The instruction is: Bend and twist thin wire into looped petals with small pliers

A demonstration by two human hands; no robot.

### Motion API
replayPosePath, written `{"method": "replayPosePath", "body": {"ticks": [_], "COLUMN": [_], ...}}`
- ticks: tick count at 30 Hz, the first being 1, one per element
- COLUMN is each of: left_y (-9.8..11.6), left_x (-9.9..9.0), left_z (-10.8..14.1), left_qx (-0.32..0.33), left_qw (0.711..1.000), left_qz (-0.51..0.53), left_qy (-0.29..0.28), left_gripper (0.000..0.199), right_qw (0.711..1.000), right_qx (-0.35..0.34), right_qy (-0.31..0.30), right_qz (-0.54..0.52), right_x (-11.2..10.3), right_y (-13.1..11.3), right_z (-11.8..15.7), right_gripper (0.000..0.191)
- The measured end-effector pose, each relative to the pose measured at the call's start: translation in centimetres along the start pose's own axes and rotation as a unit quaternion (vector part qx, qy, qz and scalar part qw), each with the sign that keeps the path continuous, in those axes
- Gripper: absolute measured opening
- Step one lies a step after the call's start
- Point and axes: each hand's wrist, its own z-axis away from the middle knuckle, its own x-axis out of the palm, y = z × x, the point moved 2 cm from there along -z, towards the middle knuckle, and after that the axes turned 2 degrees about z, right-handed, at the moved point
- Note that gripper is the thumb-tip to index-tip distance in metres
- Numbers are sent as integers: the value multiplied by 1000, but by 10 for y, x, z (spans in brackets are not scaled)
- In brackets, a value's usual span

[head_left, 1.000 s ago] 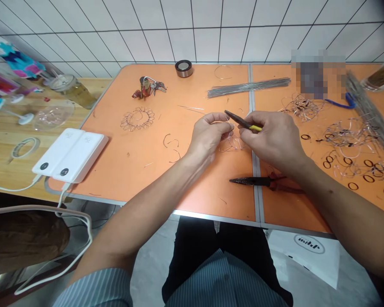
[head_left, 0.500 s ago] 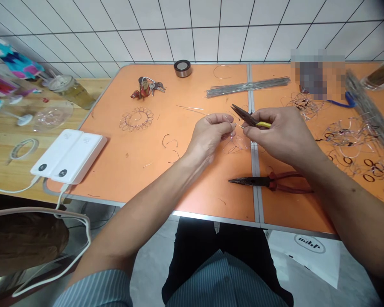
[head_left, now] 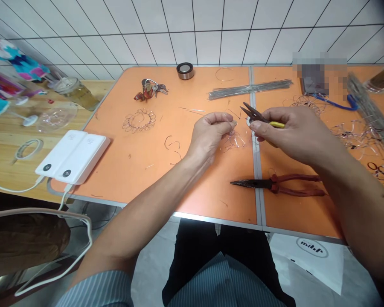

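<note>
The left hand (head_left: 208, 134) pinches a thin wire loop (head_left: 233, 140) between thumb and finger and holds it up off the orange table (head_left: 147, 179), so it stays close to the small yellow-handled pliers (head_left: 259, 118). The right hand (head_left: 294, 132) holds these pliers firmly by the handle, and their jaws stand spread, gripping nothing I can see. Both hands work just beside the metal seam (head_left: 255, 170). Red-handled long-nose pliers (head_left: 275, 183) lie below them, near at hand, with open orange room before the table's front edge.

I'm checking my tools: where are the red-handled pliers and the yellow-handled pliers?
Red-handled pliers (head_left: 274, 183): head view, on the pivot.
Yellow-handled pliers (head_left: 277, 124): head view, on the yellow grip.
</note>
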Motion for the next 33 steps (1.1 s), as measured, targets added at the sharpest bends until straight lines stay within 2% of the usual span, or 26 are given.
{"method": "replayPosePath", "body": {"ticks": [6, 10, 14, 24, 33], "left_y": [7, 8, 9, 10, 8], "left_x": [-1, 0, 2, 4, 4], "left_z": [-1, 0, 2, 4, 5], "left_qx": [21, 31, 27, 16, 10], "left_qw": [1000, 999, 999, 998, 998], "left_qz": [-20, -15, -17, 1, -4], "left_qy": [6, -15, -24, -54, -65], "left_gripper": [20, 19, 18, 18, 16], "right_qw": [995, 988, 984, 980, 977], "right_qx": [26, 41, 26, 13, 8], "right_qy": [-85, -139, -172, -196, -198], "right_qz": [37, 43, 39, -25, -81], "right_x": [-20, -20, -18, -17, -15], "right_y": [13, 17, 14, 14, 20], "right_z": [-1, -3, -2, -2, -1], "right_gripper": [34, 39, 50, 75, 59]}}
